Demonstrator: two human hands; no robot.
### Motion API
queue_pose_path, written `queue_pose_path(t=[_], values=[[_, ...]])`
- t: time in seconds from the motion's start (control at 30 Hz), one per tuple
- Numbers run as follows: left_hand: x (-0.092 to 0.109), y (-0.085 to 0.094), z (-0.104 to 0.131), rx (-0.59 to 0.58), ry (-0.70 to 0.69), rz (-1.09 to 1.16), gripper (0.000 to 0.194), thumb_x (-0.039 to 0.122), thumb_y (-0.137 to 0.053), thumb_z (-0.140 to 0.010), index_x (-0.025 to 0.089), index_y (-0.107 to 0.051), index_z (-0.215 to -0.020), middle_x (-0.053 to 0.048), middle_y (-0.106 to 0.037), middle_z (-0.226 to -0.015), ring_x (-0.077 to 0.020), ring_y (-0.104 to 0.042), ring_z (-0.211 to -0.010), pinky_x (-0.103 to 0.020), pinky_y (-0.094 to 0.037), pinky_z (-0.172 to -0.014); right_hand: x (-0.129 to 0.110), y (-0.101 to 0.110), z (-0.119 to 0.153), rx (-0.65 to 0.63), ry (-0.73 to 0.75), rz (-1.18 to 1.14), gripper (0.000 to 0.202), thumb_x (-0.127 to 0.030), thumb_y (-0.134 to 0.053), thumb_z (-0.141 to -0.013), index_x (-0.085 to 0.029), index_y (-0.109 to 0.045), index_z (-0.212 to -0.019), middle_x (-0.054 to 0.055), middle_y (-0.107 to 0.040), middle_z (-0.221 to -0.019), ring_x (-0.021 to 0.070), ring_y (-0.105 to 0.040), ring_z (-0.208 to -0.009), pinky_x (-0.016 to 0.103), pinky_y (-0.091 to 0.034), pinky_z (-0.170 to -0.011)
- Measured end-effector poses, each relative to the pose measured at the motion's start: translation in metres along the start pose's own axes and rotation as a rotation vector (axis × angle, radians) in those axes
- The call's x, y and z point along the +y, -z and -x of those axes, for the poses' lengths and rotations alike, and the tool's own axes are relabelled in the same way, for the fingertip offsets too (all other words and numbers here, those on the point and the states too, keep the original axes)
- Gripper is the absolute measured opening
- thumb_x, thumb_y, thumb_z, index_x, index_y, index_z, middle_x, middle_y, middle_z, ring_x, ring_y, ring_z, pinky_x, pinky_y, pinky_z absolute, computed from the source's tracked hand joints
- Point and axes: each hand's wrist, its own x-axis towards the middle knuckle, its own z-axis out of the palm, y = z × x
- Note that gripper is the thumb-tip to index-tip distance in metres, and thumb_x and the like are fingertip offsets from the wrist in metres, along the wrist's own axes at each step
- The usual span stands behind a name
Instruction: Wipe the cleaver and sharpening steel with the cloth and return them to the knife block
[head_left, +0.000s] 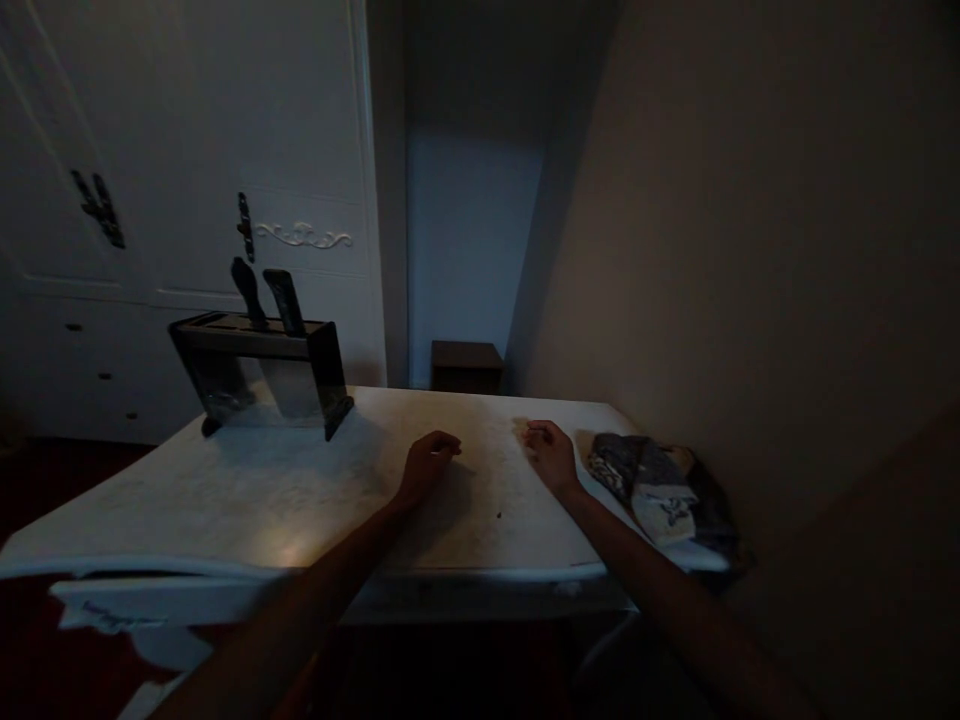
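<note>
Over the pale surface, the left hand and right hand each have a slack grip, fingers loosely curled; the dim light probably hides any contact. A knife block stands far left, its contents below the two dark handles hard to make out. Right of the right hand lies patterned cloth, its right side lost in shadow. The near frame edge cuts off both forearms.

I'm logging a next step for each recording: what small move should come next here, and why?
Probably shift the right hand sideways to the patterned bundle: that hand appears empty and the bundle lies just beside it, whereas the black holder stands beyond the left hand.
</note>
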Motion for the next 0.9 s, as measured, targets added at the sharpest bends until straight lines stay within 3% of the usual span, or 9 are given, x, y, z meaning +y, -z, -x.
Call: queue_pose_path(t=[0.1, 0.2, 0.63, 0.9], values=[[-0.004, -0.014, -0.012, 0.01, 0.064, 0.028, 0.019, 0.026, -0.053, -0.069, 0.017, -0.065, -0.079, -0.006, -0.072, -0.079, -0.0205, -0.069, -0.079, -0.032, -0.051, -0.076, 0.003, 0.007, -0.005, 0.085, -0.077, -0.06, 0.03, -0.047, -0.063, -0.069, -0.019, -0.063, -0.08, 0.002, -0.067, -0.071, 0.0155, -0.059, -0.058, 0.028, -0.047, -0.054], [-0.005, -0.02, -0.018, 0.019, 0.073, -0.016, 0.019, 0.027, -0.054, -0.069, 0.017, -0.066, -0.08, -0.005, -0.072, -0.078, -0.0212, -0.069, -0.079, -0.033, -0.05, -0.075, 0.004, 0.004, -0.006, 0.092, -0.119, -0.093, 0.033, -0.049, -0.066, -0.066, -0.019, -0.063, -0.078, 0.003, -0.067, -0.068, 0.0143, -0.057, -0.052, 0.025, -0.043, -0.047], [-0.001, -0.014, -0.018, -0.079, 0.009, -0.099, 0.017, 0.021, -0.053, -0.069, 0.018, -0.067, -0.078, -0.004, -0.071, -0.077, -0.0195, -0.066, -0.078, -0.031, -0.05, -0.075, 0.002, 0.0, -0.001, 0.02, -0.177, -0.06, 0.04, -0.055, -0.073, -0.063, -0.019, -0.065, -0.078, 0.004, -0.069, -0.069, 0.0126, -0.054, -0.047, 0.022, -0.034, -0.039], [-0.005, -0.016, -0.019, -0.102, 0.009, -0.133, 0.017, 0.016, -0.052, -0.07, 0.018, -0.068, -0.079, -0.003, -0.071, -0.078, -0.0193, -0.066, -0.08, -0.03, -0.049, -0.077, 0.002, 0.002, 0.0, -0.004, -0.179, -0.044, 0.046, -0.059, -0.075, -0.06, -0.018, -0.065, -0.078, 0.004, -0.067, -0.068, 0.0127, -0.053, -0.049, 0.022, -0.036, -0.041]])
